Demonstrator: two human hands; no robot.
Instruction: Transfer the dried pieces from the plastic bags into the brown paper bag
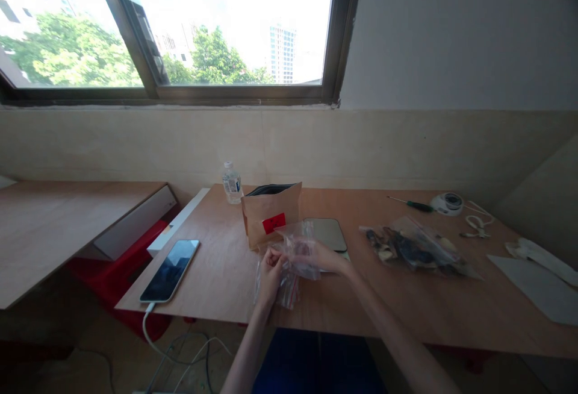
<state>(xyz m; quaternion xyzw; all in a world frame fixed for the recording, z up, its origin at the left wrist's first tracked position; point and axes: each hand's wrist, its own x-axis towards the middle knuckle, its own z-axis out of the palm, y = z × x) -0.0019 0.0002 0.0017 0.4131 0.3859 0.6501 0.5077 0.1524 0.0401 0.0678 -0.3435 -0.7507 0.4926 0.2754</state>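
Observation:
Both my hands meet above the near middle of the wooden table. My left hand is closed, pinching the edge of a small clear plastic zip bag. My right hand grips the same bag from the right side, its fingers partly hidden behind the plastic. Under the hands lies a pile of more clear bags with red strips. Just behind stands a brown paper pouch with a red label, its top open.
A phone on a white cable lies at the left. A water bottle stands at the back. A small scale sits behind the hands. A clear bag of parts, a screwdriver and tape lie right.

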